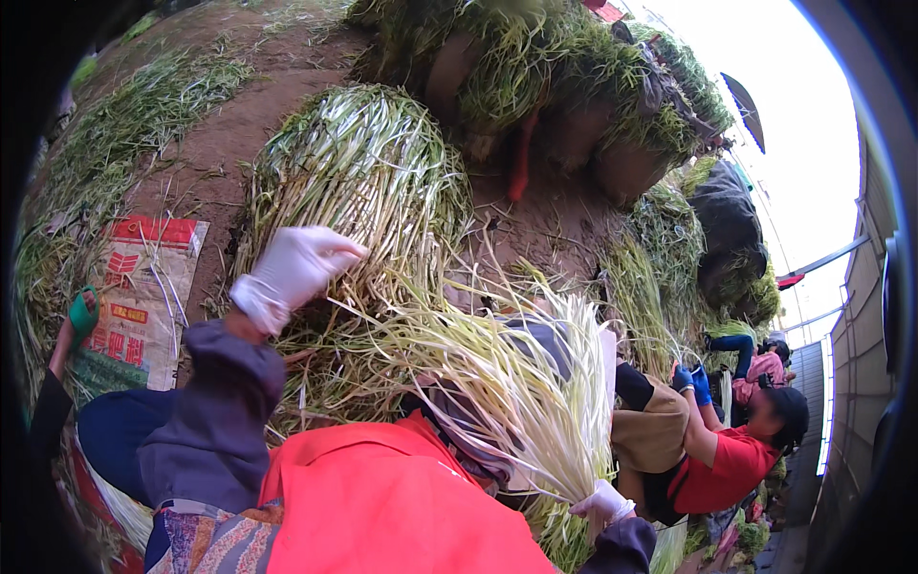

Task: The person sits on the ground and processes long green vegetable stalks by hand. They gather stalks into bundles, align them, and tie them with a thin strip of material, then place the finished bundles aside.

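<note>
My left hand, in a thin white glove, is raised at the left beside a large heap of long pale-green stalks. Its fingers are bent towards the thumb, and whether a thin stalk lies between them I cannot tell. At the lower right my right hand, gloved alike, grips one end of a thick bunch of pale stalks. The bunch fans out from that hand across my lap, its loose ends spreading up and left. A red apron covers my front.
A printed fertiliser sack lies on the soil at left, near another person's green-gloved hand. To the right sits a co-worker in a red shirt with blue gloves. Bundled greens stand at the top.
</note>
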`<state>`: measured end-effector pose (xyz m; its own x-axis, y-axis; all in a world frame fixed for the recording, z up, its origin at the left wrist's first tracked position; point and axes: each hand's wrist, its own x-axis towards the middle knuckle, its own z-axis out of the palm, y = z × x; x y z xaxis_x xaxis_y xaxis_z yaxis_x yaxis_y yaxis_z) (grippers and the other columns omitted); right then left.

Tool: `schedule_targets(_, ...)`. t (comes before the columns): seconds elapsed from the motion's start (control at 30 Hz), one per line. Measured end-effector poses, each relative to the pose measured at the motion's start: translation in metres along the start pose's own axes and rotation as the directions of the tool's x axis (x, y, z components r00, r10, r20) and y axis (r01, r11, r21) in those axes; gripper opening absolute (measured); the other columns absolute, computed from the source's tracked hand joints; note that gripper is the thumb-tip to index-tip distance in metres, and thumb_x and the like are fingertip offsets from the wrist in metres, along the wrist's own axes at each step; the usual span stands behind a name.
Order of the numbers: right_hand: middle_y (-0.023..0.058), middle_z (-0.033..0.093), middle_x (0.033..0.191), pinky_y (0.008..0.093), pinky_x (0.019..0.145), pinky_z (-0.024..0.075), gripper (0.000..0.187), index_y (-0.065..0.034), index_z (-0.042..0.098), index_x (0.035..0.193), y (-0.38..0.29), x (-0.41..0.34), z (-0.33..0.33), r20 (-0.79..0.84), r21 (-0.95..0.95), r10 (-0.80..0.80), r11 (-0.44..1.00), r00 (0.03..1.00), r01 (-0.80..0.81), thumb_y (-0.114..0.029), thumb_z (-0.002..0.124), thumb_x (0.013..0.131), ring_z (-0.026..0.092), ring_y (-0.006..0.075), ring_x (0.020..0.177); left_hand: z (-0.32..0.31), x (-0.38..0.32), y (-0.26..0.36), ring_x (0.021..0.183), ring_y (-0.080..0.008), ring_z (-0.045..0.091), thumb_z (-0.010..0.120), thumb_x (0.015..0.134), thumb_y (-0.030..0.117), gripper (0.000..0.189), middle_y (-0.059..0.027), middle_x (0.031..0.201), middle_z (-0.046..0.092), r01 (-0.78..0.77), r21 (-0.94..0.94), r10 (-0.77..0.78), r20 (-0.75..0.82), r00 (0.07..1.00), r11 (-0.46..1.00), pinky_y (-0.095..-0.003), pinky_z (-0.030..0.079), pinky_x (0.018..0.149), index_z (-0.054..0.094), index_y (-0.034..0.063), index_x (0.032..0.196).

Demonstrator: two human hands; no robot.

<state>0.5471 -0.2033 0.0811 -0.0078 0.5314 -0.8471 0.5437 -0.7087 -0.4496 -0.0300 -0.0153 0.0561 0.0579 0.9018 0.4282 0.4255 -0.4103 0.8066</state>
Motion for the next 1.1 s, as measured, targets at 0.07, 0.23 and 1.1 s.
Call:
schedule_targets(0.07, 0.0038, 0.058, 0.063, 0.0271, 0.05, 0.0424, 0.021, 0.0009, 0.064, 0.08, -0.006, 0.001, 0.001, -0.054, -0.053, 0.016, 0.998, 0.998, -0.019, -0.001, 0.075, 0.063, 0.054, 0.0136, 0.055, 0.06, 0.002, 0.014, 0.072, -0.0239, 0.064, 0.065, 0.082, 0.016, 0.014, -0.0111, 0.081, 0.067, -0.118, -0.127, 0.136, 0.142, 0.98, 0.985, -0.0303, 0.05, 0.064, 0.07, 0.0063, 0.09)
schedule_targets(0.23, 0.004, 0.058, 0.064, 0.0269, 0.049, 0.0426, 0.024, 0.0013, 0.064, 0.083, -0.012, 0.001, 0.002, -0.07, -0.057, -0.021, 0.998, 0.997, 0.017, -0.001, 0.076, 0.061, 0.054, 0.0136, 0.055, 0.145, 0.003, 0.019, 0.074, -0.028, 0.062, 0.065, 0.077, 0.011, 0.017, -0.0091, 0.085, 0.063, -0.212, 0.081, 0.163, 0.4, 0.902, 0.974, -0.0346, 0.05, 0.065, 0.069, 0.0117, 0.094)
schedule_targets(1.1, 0.0055, 0.062, 0.064, 0.0281, 0.052, 0.0452, 0.021, 0.0023, 0.067, 0.078, -0.008, 0.012, 0.003, -0.212, -0.104, -0.033, 0.995, 0.977, 0.011, -0.003, 0.076, 0.059, 0.056, 0.0139, 0.054, 0.157, 0.003, 0.005, 0.074, -0.0297, 0.062, 0.057, 0.078, 0.012, 0.02, -0.0123, 0.083, 0.063, -0.222, 0.335, 0.102, 0.342, 0.934, 0.916, -0.0358, 0.05, 0.065, 0.066, 0.0093, 0.095)
